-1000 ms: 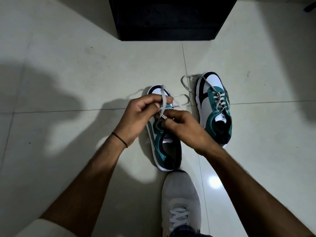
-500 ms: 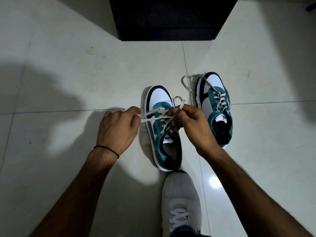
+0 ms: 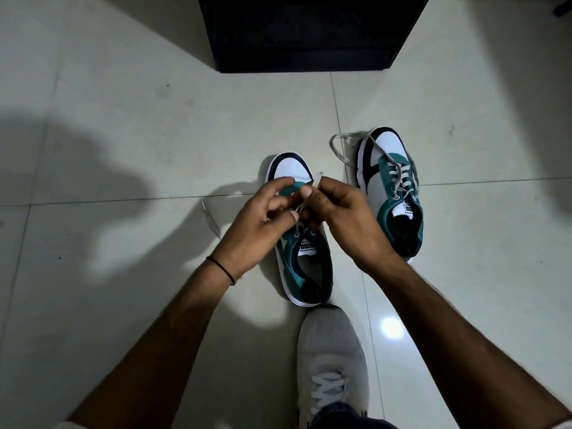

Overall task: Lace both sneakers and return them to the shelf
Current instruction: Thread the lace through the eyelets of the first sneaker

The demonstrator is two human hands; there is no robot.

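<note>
Since the earlier frame your left hand (image 3: pixel 263 224) has closed in beside your right hand (image 3: pixel 343 224); both hands' fingers (image 3: pixel 280 184) pinch the white lace (image 3: pixel 316 181) over the near teal-and-white sneaker (image 3: pixel 301 243) on the tiled floor (image 3: pixel 123 134), its laced twin (image 3: pixel 391 193) just right.

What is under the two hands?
The left sneaker with its lace pinched by left hand and right hand. Its middle eyelets are covered.

Pretty dim overall, with big soft shadows across the floor tiles (image 3: pixel 123 119), one small glare spot (image 3: pixel 391 328), and wide-angle bending at the edges.
</note>
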